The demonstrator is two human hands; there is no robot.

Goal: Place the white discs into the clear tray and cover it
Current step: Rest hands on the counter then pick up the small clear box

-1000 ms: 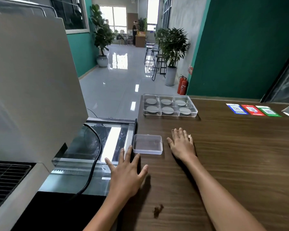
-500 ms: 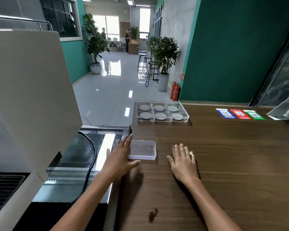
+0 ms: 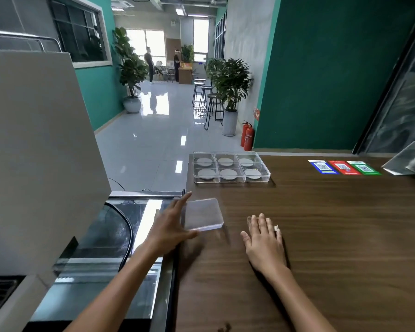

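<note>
A clear tray (image 3: 231, 181) with several compartments stands at the far left of the wooden table (image 3: 333, 224); each compartment holds one white disc (image 3: 228, 174). Nearer to me, a clear lid (image 3: 205, 213) lies at the table's left edge, blurred and slightly tilted. My left hand (image 3: 169, 227) grips its left side, thumb at the near edge and fingers along the far corner. My right hand (image 3: 265, 243) lies flat on the table to the right of the lid, fingers together, holding nothing.
A large grey machine (image 3: 34, 152) fills the left, with a glass surface and a black cable (image 3: 127, 226) beside the table edge. Three coloured QR cards (image 3: 343, 167) and a grey bag (image 3: 410, 161) lie at the far right.
My left hand moved from the glass surface onto the clear lid and took hold of it; the lid has shifted and tilted. My right hand stayed flat on the table.
</note>
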